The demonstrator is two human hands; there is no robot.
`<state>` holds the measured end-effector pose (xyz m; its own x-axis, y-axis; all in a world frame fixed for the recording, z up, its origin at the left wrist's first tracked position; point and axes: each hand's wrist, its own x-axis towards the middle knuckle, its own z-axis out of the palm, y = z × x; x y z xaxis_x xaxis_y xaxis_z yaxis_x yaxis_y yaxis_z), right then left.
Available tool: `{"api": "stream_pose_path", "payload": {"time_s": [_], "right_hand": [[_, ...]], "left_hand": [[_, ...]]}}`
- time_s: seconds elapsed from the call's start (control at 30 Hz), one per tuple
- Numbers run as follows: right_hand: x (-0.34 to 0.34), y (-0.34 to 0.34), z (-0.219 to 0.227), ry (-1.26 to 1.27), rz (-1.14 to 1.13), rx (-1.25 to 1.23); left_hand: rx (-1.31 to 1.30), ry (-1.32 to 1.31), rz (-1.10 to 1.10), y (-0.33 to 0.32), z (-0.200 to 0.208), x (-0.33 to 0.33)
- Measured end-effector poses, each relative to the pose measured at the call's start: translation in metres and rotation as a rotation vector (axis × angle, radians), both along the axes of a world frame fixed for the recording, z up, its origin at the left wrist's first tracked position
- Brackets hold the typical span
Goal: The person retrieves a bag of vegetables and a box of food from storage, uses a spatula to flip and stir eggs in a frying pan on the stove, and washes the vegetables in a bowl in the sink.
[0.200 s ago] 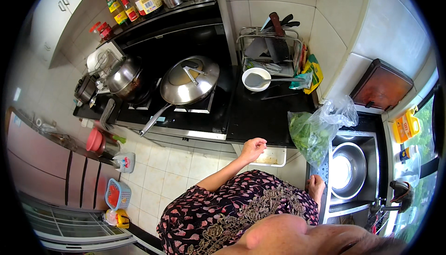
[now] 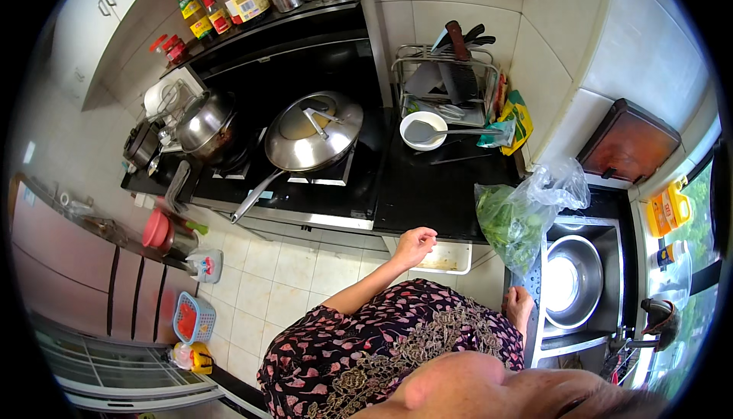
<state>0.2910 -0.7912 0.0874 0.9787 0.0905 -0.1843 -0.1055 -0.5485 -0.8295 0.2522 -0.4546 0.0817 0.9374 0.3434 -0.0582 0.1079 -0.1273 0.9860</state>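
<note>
The left hand (image 2: 414,245) rested with curled fingers, holding nothing, on the counter (image 2: 427,190) edge above an open drawer (image 2: 447,257), while the right hand (image 2: 519,302) clasped the sink (image 2: 534,282) rim just below the greens bag (image 2: 519,217), seemingly for support.

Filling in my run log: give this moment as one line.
left hand: on counter edge | right hand: at sink rim | bag of greens: beside sink

Bag of greens (image 2: 518,217) left of sink bowl (image 2: 573,282)
</note>
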Motion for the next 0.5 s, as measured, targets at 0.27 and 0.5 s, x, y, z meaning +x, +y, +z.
{"api": "stream_pose_path", "payload": {"time_s": [0.27, 0.5], "right_hand": [[0.053, -0.024, -0.039, -0.329, 0.046, -0.004], [0.149, 0.016, 0.125, -0.836, 0.053, -0.284]], "left_hand": [[-0.017, -0.023, 0.013, 0.002, -0.002, 0.0], [-0.043, -0.052, 0.001, -0.005, 0.006, 0.001]]}}
